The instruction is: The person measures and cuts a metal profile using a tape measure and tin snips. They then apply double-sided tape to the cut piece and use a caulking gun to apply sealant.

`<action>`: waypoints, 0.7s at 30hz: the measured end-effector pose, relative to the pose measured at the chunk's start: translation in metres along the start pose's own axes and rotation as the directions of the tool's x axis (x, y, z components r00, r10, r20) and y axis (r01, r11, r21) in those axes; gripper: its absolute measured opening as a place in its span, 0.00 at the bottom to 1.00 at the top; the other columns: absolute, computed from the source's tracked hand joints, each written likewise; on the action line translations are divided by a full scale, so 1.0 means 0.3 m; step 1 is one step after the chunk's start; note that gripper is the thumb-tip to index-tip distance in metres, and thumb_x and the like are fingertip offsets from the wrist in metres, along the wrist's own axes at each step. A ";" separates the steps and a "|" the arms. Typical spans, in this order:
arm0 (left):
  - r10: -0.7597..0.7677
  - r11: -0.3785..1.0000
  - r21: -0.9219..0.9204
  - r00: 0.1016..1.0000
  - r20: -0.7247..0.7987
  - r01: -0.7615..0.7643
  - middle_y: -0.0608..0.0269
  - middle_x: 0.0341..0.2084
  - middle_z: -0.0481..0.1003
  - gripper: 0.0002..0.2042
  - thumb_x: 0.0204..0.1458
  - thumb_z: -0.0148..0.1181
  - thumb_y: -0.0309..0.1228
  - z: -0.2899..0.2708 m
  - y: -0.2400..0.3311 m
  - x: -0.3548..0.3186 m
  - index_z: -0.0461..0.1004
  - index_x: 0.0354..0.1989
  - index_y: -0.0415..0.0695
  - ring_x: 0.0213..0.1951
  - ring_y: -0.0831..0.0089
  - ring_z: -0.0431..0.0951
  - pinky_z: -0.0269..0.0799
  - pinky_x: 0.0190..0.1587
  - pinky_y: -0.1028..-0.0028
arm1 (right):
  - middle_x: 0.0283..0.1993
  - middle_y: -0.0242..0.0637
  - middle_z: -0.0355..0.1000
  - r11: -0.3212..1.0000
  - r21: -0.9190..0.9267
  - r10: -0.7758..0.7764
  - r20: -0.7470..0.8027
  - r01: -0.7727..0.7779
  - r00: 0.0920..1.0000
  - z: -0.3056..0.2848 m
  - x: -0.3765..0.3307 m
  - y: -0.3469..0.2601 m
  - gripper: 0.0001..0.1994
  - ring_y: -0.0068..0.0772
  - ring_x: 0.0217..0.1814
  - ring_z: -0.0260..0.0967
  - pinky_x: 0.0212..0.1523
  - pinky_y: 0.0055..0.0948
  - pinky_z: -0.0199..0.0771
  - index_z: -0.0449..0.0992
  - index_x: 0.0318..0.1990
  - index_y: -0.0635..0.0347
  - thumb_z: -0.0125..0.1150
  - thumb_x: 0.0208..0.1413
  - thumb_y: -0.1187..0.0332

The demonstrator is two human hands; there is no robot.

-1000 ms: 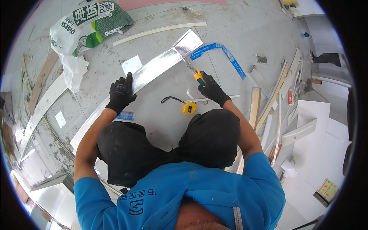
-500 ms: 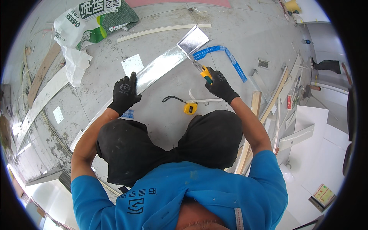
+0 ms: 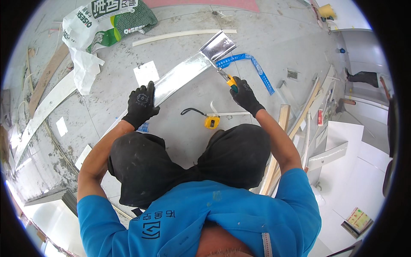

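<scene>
At the upper left of the frame a white and green sack (image 3: pixel 124 23) lay crumpled on the floor (image 3: pixel 171 51), its plastic probably soft and limp. Left of the centre, the left hand (image 3: pixel 141 105), in a black glove, was clamped across the metal strip (image 3: pixel 182 78), with the thumb toward its near edge; whether any fingertips curled beneath was hidden. A pale square sheet (image 3: pixel 145 73) lay just beyond that hand.

The metal strip ran slantwise from the left of the frame up to the upper centre. It looked like thin sheet metal: likely light, stiff along its length yet easily bent or dented across it, and its mirror-like face would probably be slippery to a bare palm. The broad middle seemed the sound place to take hold, flat-handed, well away from the edges, which could be sharp. At the upper centre its end section (image 3: pixel 219 45) sat at an angle to the rest; the joint there was probably the weakest spot and a poor place to lift by.

Below it, near the centre, a yellow tape measure (image 3: pixel 211 122) lay on the floor. Right of the centre, the right hand (image 3: pixel 246 96), gloved too, was closed round the yellow and green handles of the snips (image 3: pixel 231 82), which pointed toward that joint. Just beyond lay a bent blue band (image 3: pixel 259 73), apparently light and flexible.
</scene>
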State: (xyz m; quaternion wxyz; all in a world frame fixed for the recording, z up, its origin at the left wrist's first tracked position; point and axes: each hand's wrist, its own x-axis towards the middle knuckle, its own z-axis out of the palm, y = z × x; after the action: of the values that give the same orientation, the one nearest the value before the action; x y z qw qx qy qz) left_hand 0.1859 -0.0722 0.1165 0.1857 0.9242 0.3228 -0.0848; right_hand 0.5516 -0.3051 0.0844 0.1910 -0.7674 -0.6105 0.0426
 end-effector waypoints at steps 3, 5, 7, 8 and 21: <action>0.006 1.000 -0.006 1.000 -0.027 -0.006 0.48 0.43 0.72 0.48 0.35 0.73 0.45 0.013 -0.012 -0.007 0.57 0.67 0.40 0.43 0.52 0.75 0.70 0.47 0.55 | 0.36 0.54 0.72 0.999 -0.021 0.025 0.028 -0.025 0.999 -0.034 0.032 -0.031 0.22 0.56 0.35 0.73 0.36 0.48 0.76 0.70 0.54 0.65 0.62 0.55 0.64; 0.009 1.000 0.013 0.998 -0.056 -0.008 0.49 0.43 0.72 0.48 0.35 0.73 0.45 0.008 -0.015 -0.010 0.57 0.67 0.40 0.43 0.52 0.75 0.70 0.47 0.55 | 0.36 0.54 0.73 0.997 -0.019 0.073 0.096 -0.071 0.993 -0.087 0.065 -0.067 0.20 0.56 0.36 0.74 0.37 0.48 0.76 0.70 0.51 0.64 0.62 0.56 0.62; 0.003 1.000 0.028 0.998 -0.069 -0.001 0.49 0.42 0.72 0.48 0.35 0.73 0.45 -0.009 -0.012 -0.011 0.57 0.66 0.40 0.43 0.52 0.75 0.70 0.47 0.55 | 0.36 0.55 0.73 0.993 -0.015 0.122 0.158 -0.121 0.980 -0.108 0.083 -0.087 0.19 0.56 0.37 0.74 0.37 0.48 0.76 0.71 0.49 0.64 0.61 0.57 0.60; 0.002 1.000 0.031 0.998 -0.068 0.001 0.49 0.42 0.72 0.47 0.36 0.73 0.44 -0.024 -0.007 -0.004 0.57 0.66 0.40 0.43 0.52 0.75 0.70 0.47 0.56 | 0.37 0.55 0.74 0.988 -0.016 0.152 0.185 -0.151 0.971 -0.117 0.083 -0.090 0.18 0.56 0.37 0.75 0.37 0.47 0.76 0.70 0.48 0.64 0.61 0.57 0.59; 0.014 0.998 0.056 1.000 0.017 -0.015 0.49 0.42 0.72 0.48 0.34 0.73 0.46 0.016 -0.017 0.015 0.58 0.66 0.40 0.43 0.54 0.75 0.71 0.46 0.56 | 0.44 0.52 0.73 0.999 0.030 0.025 0.092 -0.028 0.995 0.020 0.032 -0.007 0.20 0.54 0.45 0.73 0.45 0.47 0.75 0.73 0.52 0.64 0.64 0.55 0.62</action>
State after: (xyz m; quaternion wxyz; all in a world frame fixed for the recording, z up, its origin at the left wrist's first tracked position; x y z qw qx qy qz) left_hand 0.1861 -0.0679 0.1093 0.1628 0.9306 0.3122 -0.1004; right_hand 0.5502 -0.2941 0.0812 0.1742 -0.7697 -0.6076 0.0899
